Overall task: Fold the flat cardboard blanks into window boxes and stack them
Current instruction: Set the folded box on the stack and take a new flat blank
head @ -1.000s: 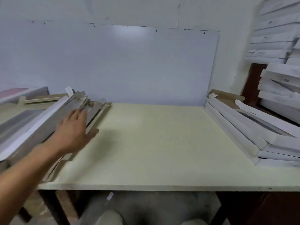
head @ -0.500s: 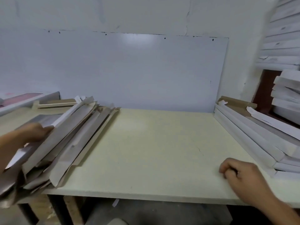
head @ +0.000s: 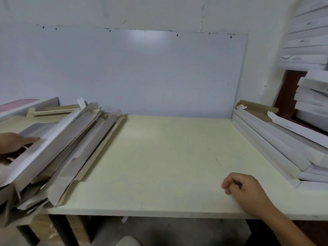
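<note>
A slanted pile of flat grey and brown cardboard blanks (head: 74,157) covers the left end of the cream table (head: 159,166). On top lies a white blank with a window (head: 53,137), its near end raised. My left hand (head: 16,142) is at the left edge of view and holds this top blank at its window's inner edge, fingers stretched over the white frame, thumb hidden. My right hand (head: 246,190) rests on the table near the front edge, fingers curled in, holding nothing. Folded white boxes (head: 276,144) are stacked at the table's right end.
More white boxes (head: 312,96) are piled on a shelf at the far right. A white board (head: 142,73) leans against the back wall. A box with a pink inside (head: 21,105) sits at the far left. Bare tabletop lies between the pile and the stack.
My left hand moved left from the pile's top to the top blank's window edge, and that blank has come up. My right hand came into view and settled on the table.
</note>
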The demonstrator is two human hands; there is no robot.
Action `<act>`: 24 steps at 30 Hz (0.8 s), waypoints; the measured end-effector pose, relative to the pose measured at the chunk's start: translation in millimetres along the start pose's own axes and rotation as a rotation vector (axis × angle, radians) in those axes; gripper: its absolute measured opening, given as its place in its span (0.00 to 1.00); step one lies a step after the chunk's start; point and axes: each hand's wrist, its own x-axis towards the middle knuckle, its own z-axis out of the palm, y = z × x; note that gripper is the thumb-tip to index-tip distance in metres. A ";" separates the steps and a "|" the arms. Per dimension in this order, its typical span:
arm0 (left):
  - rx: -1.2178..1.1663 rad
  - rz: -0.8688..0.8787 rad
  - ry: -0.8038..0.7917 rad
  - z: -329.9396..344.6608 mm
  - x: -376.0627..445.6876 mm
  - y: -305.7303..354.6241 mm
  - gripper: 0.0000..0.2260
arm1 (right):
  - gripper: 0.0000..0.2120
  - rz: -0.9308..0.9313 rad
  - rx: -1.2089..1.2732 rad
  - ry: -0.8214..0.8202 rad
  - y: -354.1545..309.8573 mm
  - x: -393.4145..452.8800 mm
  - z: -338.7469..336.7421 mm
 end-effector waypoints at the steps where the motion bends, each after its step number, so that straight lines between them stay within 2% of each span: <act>1: 0.000 0.019 0.022 -5.6 -11.7 -10.2 0.12 | 0.25 -0.007 0.013 -0.003 -0.4 -0.3 -0.9; 3: 0.043 0.046 0.075 -0.2 -19.9 -17.2 0.12 | 0.24 -0.010 0.033 -0.003 -0.4 -1.1 -2.6; 4: 0.079 0.066 0.160 -1.5 -21.1 -14.0 0.12 | 0.23 -0.013 0.043 -0.002 0.2 -1.4 -3.0; 9: 0.210 0.158 0.314 -36.9 -13.9 7.5 0.13 | 0.22 -0.016 0.059 0.010 2.5 -3.0 -3.8; 13: 0.268 0.251 0.379 -64.2 -6.8 26.5 0.13 | 0.22 -0.018 0.055 0.011 4.2 -2.7 -2.0; 17: 0.272 0.346 0.425 -82.3 -6.6 67.1 0.13 | 0.23 -0.030 0.056 0.004 5.8 -3.7 -2.0; 22: 0.396 0.521 0.602 -94.9 -19.5 121.9 0.14 | 0.25 -0.031 0.070 0.007 6.1 -5.1 -2.3; 24: 0.409 0.525 0.604 -117.5 -33.9 136.2 0.14 | 0.25 -0.017 0.075 0.007 5.7 -6.1 -2.6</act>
